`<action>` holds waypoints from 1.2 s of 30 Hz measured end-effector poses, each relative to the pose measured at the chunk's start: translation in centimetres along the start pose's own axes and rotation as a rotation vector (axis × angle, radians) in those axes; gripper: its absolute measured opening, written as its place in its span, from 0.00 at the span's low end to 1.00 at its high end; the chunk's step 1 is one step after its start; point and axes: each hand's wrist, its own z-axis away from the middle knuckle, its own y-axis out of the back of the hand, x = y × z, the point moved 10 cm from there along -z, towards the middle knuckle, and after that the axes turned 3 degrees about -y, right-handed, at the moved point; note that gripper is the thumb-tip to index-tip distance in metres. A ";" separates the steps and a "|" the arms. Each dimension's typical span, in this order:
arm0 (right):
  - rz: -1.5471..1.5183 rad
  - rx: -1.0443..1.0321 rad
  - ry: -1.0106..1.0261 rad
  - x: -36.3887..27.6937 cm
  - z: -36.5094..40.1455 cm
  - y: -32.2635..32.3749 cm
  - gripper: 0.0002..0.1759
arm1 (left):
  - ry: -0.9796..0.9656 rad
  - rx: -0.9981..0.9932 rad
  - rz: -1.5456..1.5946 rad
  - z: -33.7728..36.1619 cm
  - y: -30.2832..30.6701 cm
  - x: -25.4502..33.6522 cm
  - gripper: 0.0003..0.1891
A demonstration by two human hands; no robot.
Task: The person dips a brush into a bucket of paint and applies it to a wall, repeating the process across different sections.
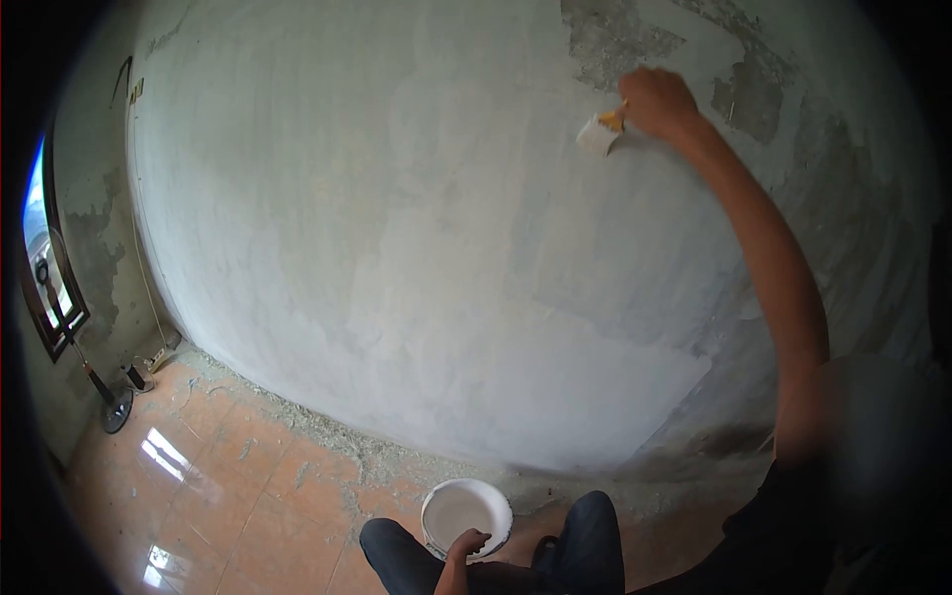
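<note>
High on the right part of the wall, my right hand is closed around the handle of a paintbrush. The brush points down to the left, and its pale, coated bristles lie against the wall. Low in the view, a white bucket with pale liquid inside stands between my knees. My left hand is curled at the near rim of this bucket and appears to grip it; the fingertips are small and dark here.
Scraped-off flakes lie along the foot of the wall on the orange tiled floor. A stand with a round black base is at the far left, below a window. Bare grey patches show at upper right.
</note>
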 end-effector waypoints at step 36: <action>-0.055 -0.284 0.182 -7.6 4.6 -5.6 0.06 | 0.010 0.004 -0.047 0.3 0.2 0.1 0.25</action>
